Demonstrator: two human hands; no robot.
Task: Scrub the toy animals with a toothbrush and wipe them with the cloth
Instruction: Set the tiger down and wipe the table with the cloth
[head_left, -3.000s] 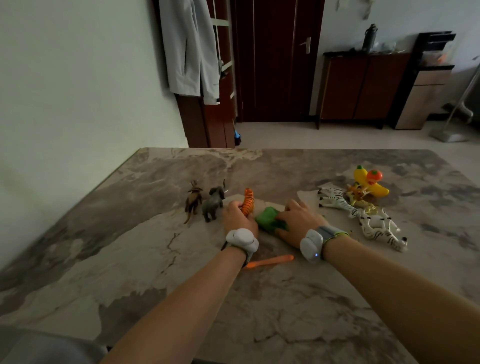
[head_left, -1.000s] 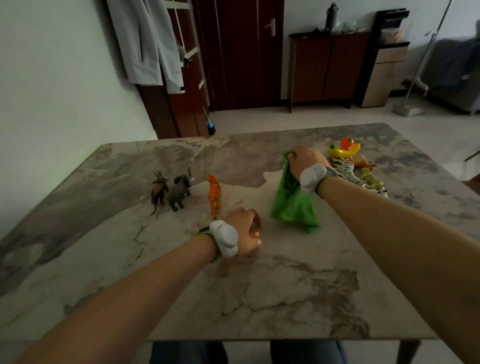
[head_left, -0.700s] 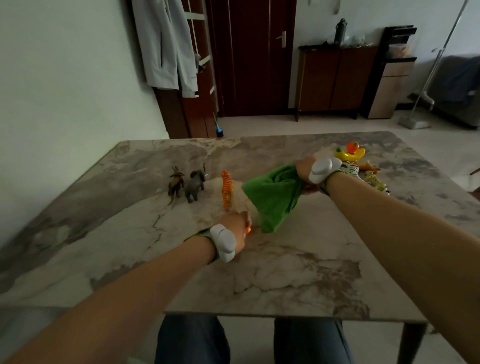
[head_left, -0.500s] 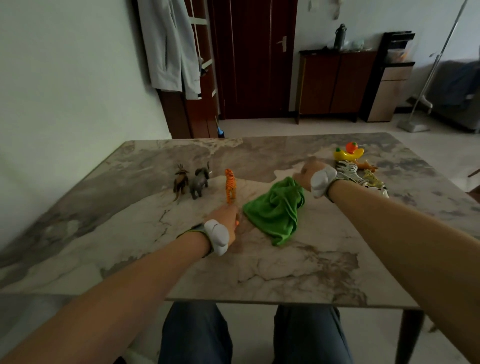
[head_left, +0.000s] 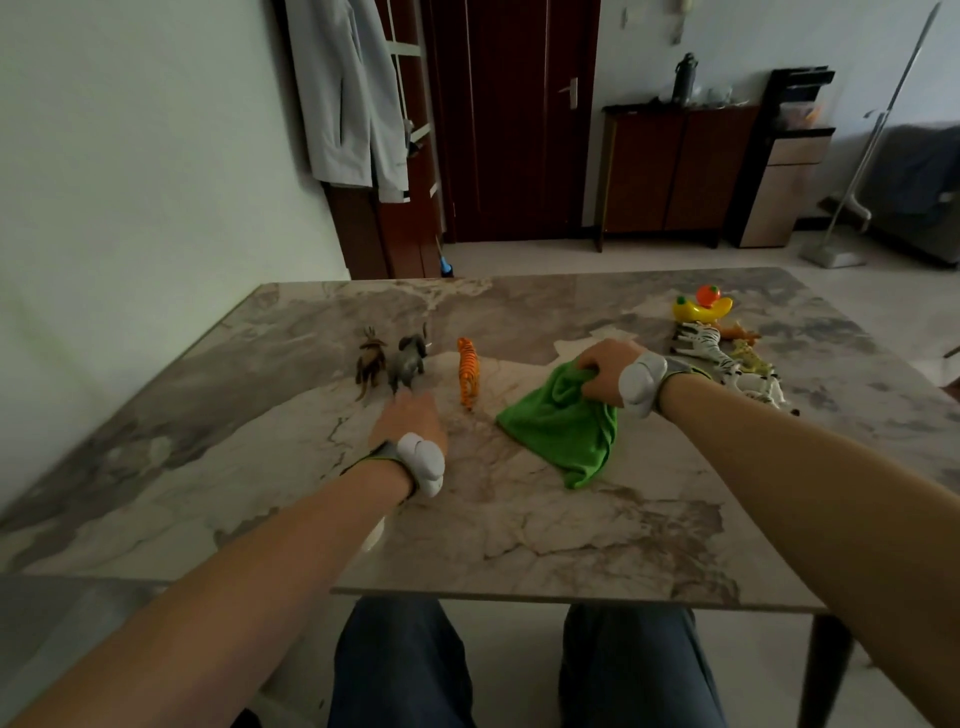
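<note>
Noted right hand (head_left: 605, 370) clutching green cloth (head_left: 563, 428) on table (head_left: 519, 525), right of centre. Found left hand (head_left: 408, 418) near grey elephant (head_left: 410, 358), centre-left; could not tell grip.

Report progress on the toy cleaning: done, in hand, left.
Likely done: the brown horned animal, elephant and tiger stand upright in a row. In hand: the right hand grips the green cloth on the table; the left hand rests by the elephant, its fingers hidden. Likely left: the toy heap at right, with zebras and a yellow duck.
</note>
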